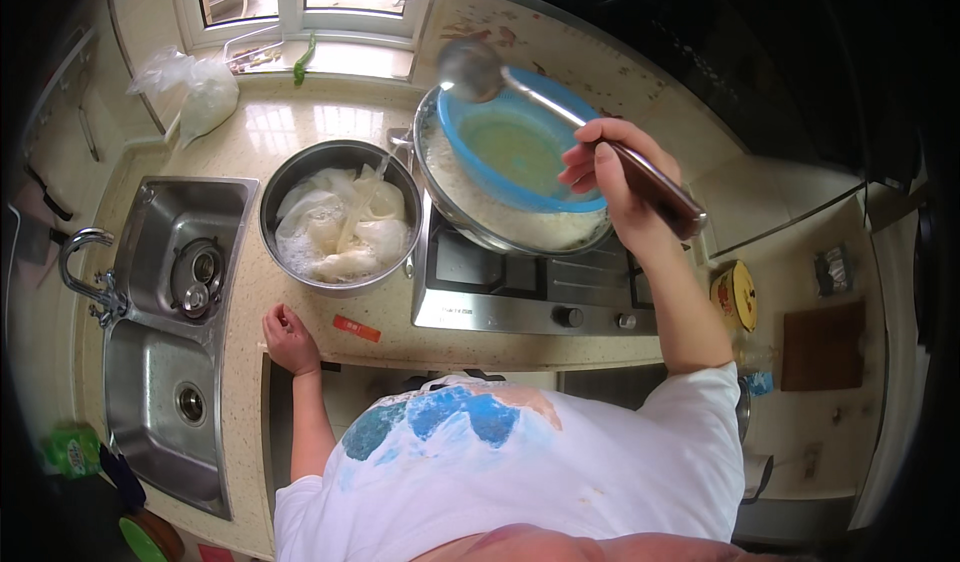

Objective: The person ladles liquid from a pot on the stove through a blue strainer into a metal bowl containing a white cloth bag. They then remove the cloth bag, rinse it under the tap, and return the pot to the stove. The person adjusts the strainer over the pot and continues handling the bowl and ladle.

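My right hand grips the dark handle of a metal ladle, raised over the stove area. Below its bowl, a blue plastic strainer basket sits tilted in a large metal pan of whitish, frothy contents. Yellowish liquid shows inside the basket. With its fingers loosely curled, my left hand rests by the counter's front edge and seems to hold nothing. Just beyond it stands a metal pot containing a bunched, wet pale cloth in foamy liquid. A small red packet lies nearby.
Under the pan is a steel gas stove. A double-bowl sink with a faucet is at left. A clear plastic bag lies near the window, and a green pepper rests on the sill.
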`<control>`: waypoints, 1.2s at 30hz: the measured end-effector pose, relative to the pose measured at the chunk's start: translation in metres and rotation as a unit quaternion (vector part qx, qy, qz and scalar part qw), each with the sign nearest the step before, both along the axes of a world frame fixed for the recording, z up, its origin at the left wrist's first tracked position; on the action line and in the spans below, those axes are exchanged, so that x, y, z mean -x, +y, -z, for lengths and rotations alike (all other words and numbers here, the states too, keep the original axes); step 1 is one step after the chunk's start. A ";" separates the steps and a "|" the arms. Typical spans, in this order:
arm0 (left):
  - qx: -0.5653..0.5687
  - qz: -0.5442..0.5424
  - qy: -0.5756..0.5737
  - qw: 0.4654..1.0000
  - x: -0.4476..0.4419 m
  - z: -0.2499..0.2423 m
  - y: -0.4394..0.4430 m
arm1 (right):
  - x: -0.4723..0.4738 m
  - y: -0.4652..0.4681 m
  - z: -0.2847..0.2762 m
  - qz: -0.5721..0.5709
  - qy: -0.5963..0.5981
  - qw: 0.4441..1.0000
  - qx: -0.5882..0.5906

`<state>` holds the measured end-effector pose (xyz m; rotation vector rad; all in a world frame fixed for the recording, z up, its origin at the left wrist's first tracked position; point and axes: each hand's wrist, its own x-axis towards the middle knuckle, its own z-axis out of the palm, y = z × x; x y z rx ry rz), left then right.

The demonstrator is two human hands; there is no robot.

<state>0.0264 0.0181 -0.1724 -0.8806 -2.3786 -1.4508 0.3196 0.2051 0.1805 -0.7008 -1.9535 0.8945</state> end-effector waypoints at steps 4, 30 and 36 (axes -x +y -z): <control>0.010 -0.005 0.005 1.000 0.000 0.001 0.000 | -0.031 0.046 0.027 0.078 -0.066 0.993 -0.056; 0.002 -0.004 0.008 1.000 0.000 0.004 0.000 | -0.034 0.074 0.002 0.153 0.232 0.905 0.323; 0.004 -0.008 0.011 1.000 0.000 0.003 -0.001 | 0.001 0.039 -0.031 0.139 0.170 0.935 0.279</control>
